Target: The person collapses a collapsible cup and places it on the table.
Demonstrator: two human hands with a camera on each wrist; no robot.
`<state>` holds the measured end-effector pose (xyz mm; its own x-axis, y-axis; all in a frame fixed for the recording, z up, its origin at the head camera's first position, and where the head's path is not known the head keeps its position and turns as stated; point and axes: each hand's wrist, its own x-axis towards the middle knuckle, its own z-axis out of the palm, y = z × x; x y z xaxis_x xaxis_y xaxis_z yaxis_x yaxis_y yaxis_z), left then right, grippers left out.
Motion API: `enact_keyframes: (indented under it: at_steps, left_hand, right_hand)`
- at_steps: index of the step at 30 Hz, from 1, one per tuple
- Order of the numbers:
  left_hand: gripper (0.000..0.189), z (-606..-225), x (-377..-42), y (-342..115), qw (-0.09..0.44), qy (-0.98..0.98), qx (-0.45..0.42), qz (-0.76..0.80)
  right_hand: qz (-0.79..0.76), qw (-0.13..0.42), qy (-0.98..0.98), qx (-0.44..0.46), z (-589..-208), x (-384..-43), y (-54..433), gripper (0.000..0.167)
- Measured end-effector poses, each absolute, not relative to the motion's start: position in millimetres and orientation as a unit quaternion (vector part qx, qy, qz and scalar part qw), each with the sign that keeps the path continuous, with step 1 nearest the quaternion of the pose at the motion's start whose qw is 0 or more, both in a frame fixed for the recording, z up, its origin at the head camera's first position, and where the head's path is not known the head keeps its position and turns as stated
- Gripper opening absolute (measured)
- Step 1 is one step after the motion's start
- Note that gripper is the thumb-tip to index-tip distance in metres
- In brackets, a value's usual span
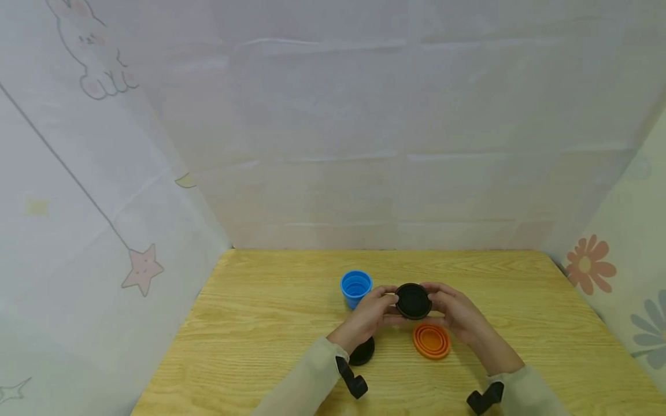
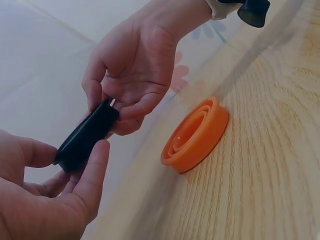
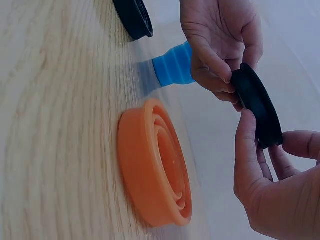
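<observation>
Both hands hold a round black collapsible cup [image 1: 413,301], pressed flat into a thick disc, above the table. My left hand [image 1: 370,313] pinches its left edge between thumb and fingers. At the opposite edge, my right hand [image 1: 459,312] grips it the same way. The left wrist view shows the black disc tilted, edge toward the camera. Just below the hands, an orange collapsible cup [image 1: 432,341] lies flattened on the table, its rings nested. A blue collapsible cup [image 1: 356,285] stands expanded behind my left hand, which partly covers it.
Another round black piece [image 1: 363,352] lies on the wooden table [image 1: 260,323], partly hidden under my left wrist. White sheets with printed drawings [image 1: 364,144] hang behind the table and along both sides. Each sleeve carries a black wrist mount [image 1: 351,378].
</observation>
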<state>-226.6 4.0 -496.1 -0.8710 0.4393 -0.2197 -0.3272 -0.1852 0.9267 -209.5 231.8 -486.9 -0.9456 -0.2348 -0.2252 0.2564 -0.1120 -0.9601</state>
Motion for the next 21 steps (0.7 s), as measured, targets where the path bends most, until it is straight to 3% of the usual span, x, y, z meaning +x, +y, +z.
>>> enact_keyframes:
  at_steps: [11, 21]
  left_hand:
    - [0.04, -505.8, -241.6, 16.0, 0.25, 0.591, 0.045, 0.766]
    - [0.038, -515.3, -253.6, 29.5, 0.254, 0.594, 0.013, 0.763]
  right_hand:
    - [-0.734, 0.173, 0.656, 0.024, -491.5, -223.7, 241.2, 0.045]
    - [-0.729, 0.185, 0.658, 0.038, -505.0, -236.9, 253.6, 0.041]
